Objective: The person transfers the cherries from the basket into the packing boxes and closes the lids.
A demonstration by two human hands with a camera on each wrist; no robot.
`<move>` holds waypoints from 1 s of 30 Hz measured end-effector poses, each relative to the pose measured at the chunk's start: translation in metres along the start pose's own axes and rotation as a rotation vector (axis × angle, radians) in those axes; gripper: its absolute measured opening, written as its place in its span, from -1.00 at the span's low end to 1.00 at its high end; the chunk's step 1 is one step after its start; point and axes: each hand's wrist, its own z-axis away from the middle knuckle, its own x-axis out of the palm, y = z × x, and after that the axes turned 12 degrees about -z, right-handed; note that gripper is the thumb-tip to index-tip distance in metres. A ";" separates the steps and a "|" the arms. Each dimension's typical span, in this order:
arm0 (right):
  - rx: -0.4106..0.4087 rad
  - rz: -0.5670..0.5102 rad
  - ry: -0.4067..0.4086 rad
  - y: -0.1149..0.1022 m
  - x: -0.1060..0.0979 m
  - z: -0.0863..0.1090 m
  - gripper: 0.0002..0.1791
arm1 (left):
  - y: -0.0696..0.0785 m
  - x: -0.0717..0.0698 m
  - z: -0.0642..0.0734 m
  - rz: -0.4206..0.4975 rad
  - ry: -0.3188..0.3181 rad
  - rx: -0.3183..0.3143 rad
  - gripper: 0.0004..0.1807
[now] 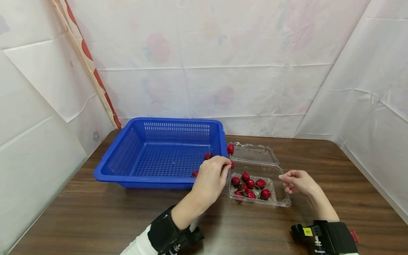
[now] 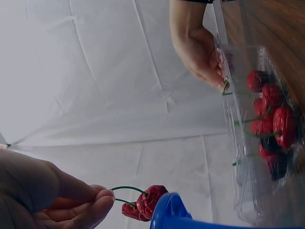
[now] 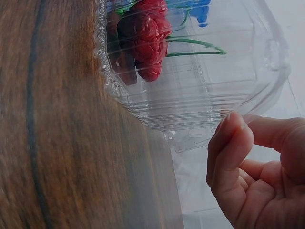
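Observation:
My left hand (image 1: 211, 177) is at the near right corner of the blue plastic basket (image 1: 111, 166). Its thumb and fingers pinch green stems, from which dark red cherries (image 2: 151, 199) hang close by the basket's rim in the left wrist view. To the right stands a clear plastic clamshell box (image 1: 283, 203), lid folded back, with several cherries (image 1: 250, 183) inside, stems on. My right hand (image 1: 298, 181) pinches the box's right rim between thumb and fingers. Inside the basket, a cherry (image 1: 208, 156) and another cherry (image 1: 194, 174) show partly behind the left hand.
The box's lid (image 1: 251, 154) lies toward the back of the brown wooden table (image 1: 79, 216). White patterned sheets (image 1: 204, 53) hang behind the table and along both sides. Black straps with small cameras (image 1: 169, 230) sit on both wrists.

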 end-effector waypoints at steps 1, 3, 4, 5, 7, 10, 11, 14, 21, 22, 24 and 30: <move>0.000 0.001 0.001 0.000 0.000 0.000 -0.69 | 0.001 0.001 0.000 0.003 0.000 0.006 -0.96; 0.000 0.002 0.002 0.000 0.000 0.000 -0.68 | 0.005 0.003 0.001 0.011 -0.006 0.018 -0.96; 0.000 0.003 0.002 0.000 0.000 0.000 -0.68 | 0.006 0.005 0.002 0.017 -0.012 0.023 -0.96; 0.000 0.002 0.002 0.000 0.000 0.000 -0.68 | 0.008 0.006 0.002 0.021 -0.017 0.028 -0.96; -0.001 0.001 0.000 0.001 0.000 0.000 -0.68 | 0.011 0.008 0.003 0.031 -0.032 0.039 -0.95; -0.002 -0.006 -0.005 0.001 0.000 0.000 -0.69 | 0.014 0.012 0.003 0.035 -0.046 0.051 -0.95; -0.002 -0.008 -0.006 0.001 0.000 0.000 -0.70 | 0.015 0.014 0.003 0.035 -0.049 0.055 -0.95; 0.000 -0.011 -0.007 0.001 0.000 0.000 -0.70 | 0.018 0.018 0.004 0.031 -0.062 0.053 -0.95; 0.005 -0.015 -0.012 0.000 0.000 0.000 -0.69 | 0.022 0.029 0.006 0.032 -0.091 0.054 -0.95; 0.006 -0.015 -0.013 0.000 0.000 0.000 -0.69 | 0.022 0.032 0.006 0.031 -0.093 0.057 -0.95; 0.007 -0.015 -0.014 0.000 0.000 0.000 -0.69 | 0.022 0.036 0.005 0.027 -0.099 0.066 -0.95; 0.005 -0.013 -0.011 0.000 0.000 0.000 -0.69 | 0.022 0.049 0.006 0.007 -0.133 0.088 -0.95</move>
